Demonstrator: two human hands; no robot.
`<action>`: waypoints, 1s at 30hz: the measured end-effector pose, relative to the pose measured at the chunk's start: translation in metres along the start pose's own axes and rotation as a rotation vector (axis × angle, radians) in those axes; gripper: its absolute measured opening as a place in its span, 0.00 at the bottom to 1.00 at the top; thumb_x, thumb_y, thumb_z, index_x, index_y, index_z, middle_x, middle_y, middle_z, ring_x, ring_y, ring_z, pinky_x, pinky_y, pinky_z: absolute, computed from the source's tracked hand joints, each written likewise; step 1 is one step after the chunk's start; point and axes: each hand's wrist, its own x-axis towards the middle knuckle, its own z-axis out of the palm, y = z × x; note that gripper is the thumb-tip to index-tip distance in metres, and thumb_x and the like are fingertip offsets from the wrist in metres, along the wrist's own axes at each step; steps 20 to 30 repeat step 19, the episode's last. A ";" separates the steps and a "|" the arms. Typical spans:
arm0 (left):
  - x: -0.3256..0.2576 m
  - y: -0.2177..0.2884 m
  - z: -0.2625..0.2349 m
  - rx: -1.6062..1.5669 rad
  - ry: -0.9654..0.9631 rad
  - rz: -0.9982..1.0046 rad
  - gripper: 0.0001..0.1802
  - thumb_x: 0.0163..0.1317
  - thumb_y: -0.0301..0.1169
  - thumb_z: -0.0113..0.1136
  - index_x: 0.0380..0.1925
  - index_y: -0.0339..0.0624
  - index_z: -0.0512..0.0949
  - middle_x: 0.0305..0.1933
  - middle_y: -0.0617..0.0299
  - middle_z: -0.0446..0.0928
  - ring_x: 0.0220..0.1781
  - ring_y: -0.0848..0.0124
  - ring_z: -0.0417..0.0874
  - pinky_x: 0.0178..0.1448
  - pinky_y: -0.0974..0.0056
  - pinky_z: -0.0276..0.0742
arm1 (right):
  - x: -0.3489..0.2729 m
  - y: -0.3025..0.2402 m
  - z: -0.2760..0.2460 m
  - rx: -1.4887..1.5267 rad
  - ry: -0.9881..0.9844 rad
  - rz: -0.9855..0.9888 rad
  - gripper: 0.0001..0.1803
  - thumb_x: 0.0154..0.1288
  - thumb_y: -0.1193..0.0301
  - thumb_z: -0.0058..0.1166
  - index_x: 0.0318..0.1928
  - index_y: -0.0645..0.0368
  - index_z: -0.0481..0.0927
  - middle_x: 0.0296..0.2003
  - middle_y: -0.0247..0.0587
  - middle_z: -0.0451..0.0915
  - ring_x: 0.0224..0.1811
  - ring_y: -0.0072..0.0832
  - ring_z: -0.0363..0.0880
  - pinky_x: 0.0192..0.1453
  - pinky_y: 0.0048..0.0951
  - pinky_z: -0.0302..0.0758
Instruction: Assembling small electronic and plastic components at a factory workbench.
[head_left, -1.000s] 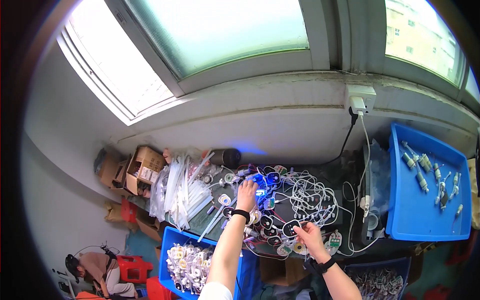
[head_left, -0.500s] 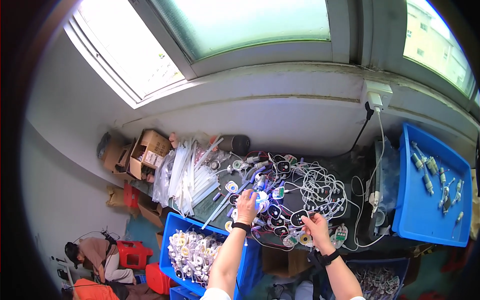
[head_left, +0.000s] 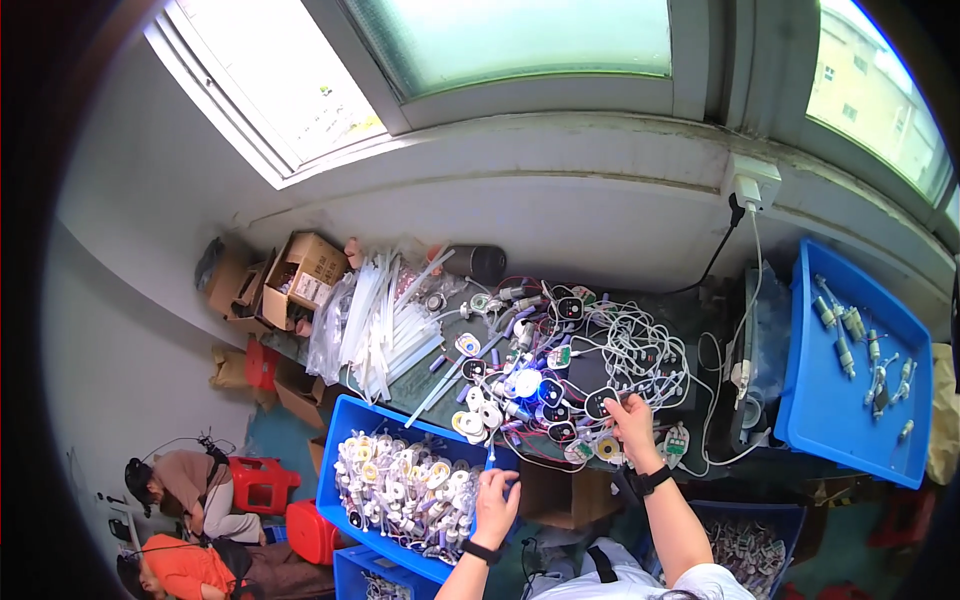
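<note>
My right hand (head_left: 632,430) pinches the edge of a small black control panel (head_left: 598,403) with a pale rim, low over the bench. My left hand (head_left: 494,508) is by the right rim of a blue bin (head_left: 335,492) full of white parts; its fingers are loosely bent, with the thumb apart, and nothing shows in them. Just above its fingertips hangs a small pale tip (head_left: 490,456). A round part (head_left: 525,383) glows blue-white on the bench among wires. More black panels (head_left: 550,392) and green circuit boards (head_left: 676,440) lie around it.
Tangled white cables (head_left: 635,350) spread over the bench. Long translucent strips (head_left: 385,335) and a cardboard box (head_left: 305,272) stand at the left. A blue tray (head_left: 810,440) with several small motors is at the right. Two people (head_left: 190,490) are at the lower left.
My left hand has moved from the glowing part down to the bin's rim. That part now lies uncovered on the bench. My right hand stays at the black control panel.
</note>
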 end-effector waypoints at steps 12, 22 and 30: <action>-0.137 -0.021 -0.020 -0.079 -0.119 -0.221 0.06 0.52 0.24 0.59 0.32 0.40 0.78 0.38 0.58 0.72 0.29 0.71 0.76 0.32 0.69 0.73 | 0.003 0.008 -0.009 0.006 0.003 -0.046 0.06 0.59 0.73 0.56 0.34 0.60 0.72 0.24 0.33 0.76 0.19 0.15 0.71 0.15 0.13 0.58; -0.139 -0.023 -0.029 -0.124 -0.068 -0.296 0.06 0.53 0.24 0.59 0.32 0.40 0.78 0.39 0.57 0.72 0.29 0.70 0.77 0.32 0.69 0.74 | 0.002 0.006 -0.003 -0.034 0.048 -0.047 0.07 0.60 0.72 0.55 0.33 0.60 0.72 0.25 0.34 0.76 0.19 0.16 0.71 0.15 0.13 0.58; -0.139 -0.023 -0.029 -0.124 -0.068 -0.296 0.06 0.53 0.24 0.59 0.32 0.40 0.78 0.39 0.57 0.72 0.29 0.70 0.77 0.32 0.69 0.74 | 0.002 0.006 -0.003 -0.034 0.048 -0.047 0.07 0.60 0.72 0.55 0.33 0.60 0.72 0.25 0.34 0.76 0.19 0.16 0.71 0.15 0.13 0.58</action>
